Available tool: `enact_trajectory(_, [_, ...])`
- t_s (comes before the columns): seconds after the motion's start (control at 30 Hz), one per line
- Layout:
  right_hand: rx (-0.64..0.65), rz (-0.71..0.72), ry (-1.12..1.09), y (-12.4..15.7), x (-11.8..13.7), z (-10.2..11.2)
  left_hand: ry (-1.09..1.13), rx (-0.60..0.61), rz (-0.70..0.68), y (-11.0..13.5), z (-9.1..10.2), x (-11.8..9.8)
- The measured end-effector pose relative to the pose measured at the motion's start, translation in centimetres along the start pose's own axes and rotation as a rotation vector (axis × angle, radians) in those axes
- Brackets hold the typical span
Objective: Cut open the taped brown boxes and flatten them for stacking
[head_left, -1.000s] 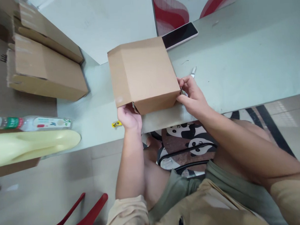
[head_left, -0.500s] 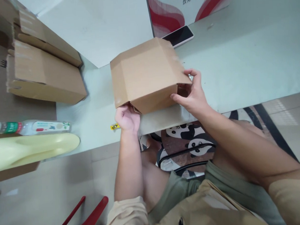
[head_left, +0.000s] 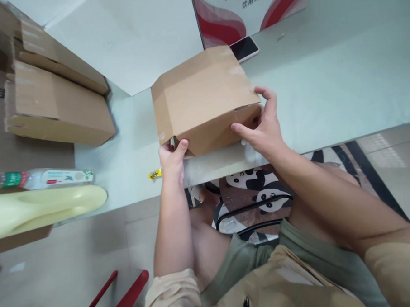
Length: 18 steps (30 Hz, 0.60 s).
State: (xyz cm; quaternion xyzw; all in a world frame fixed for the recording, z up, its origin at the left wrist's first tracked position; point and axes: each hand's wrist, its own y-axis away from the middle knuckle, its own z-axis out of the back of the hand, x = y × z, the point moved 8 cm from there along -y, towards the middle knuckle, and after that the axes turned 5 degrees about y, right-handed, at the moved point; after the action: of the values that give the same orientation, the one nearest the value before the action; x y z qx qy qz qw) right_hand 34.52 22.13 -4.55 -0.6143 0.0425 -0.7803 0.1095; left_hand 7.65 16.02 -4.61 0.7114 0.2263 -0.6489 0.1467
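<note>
I have both hands on a brown cardboard box (head_left: 206, 101), which sits over the middle of the worktop (head_left: 331, 84), close to its near edge; I can't tell from here whether its underside is resting there or slightly raised. My left hand (head_left: 173, 159) grips the near left corner, thumb up against the near side and fingers mostly hidden under the overhanging left flap. My right hand (head_left: 263, 126) is spread wide around the near right corner, with the thumb on the near side and the index finger at the edge of the top; its other fingers are partly out of my sight, but it has hold of the box too.

Just left of my left wrist I see a small yellow object (head_left: 154, 174). A smartphone (head_left: 247, 47) lies behind the box, partly covered by it, in front of a red-and-white printed panel (head_left: 256, 8). Further left, a plastic bottle (head_left: 61, 177) lies on its side beside a pale yellow plastic piece (head_left: 61, 202), nearer me than two cardboard cartons (head_left: 65, 105)
</note>
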Motion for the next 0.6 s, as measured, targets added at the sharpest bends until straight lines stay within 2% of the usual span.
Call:
enact_trajectory(0.1, [0.004, 0.007, -0.005, 0.0, 0.1, -0.1, -0.071, -0.134, -0.065, 0.0, 1.1, -0.5])
enact_trajectory(0.17, [0.005, 0.021, -0.011, 0.0, 0.3, -0.1, -0.059, -0.178, -0.111, 0.0, 1.5, -0.9])
enact_trajectory(0.33, [-0.064, 0.150, 0.010, -0.3, 1.7, 0.8, 0.163, -0.196, -0.093, 0.3, 1.7, -0.7])
enact_trajectory(0.47, [-0.161, 0.159, 0.013, -0.2, 2.2, 1.9, 0.342, -0.195, -0.059, 0.1, 2.4, -0.3])
enact_trajectory(0.53, [-0.231, 0.129, 0.029, 0.1, 2.3, 2.7, 0.329, -0.179, -0.033, -0.2, 3.0, 0.0])
enact_trajectory(0.6, [-0.285, 0.097, 0.044, 0.2, 2.4, 3.4, 0.206, -0.151, 0.005, -0.7, 3.6, 0.2])
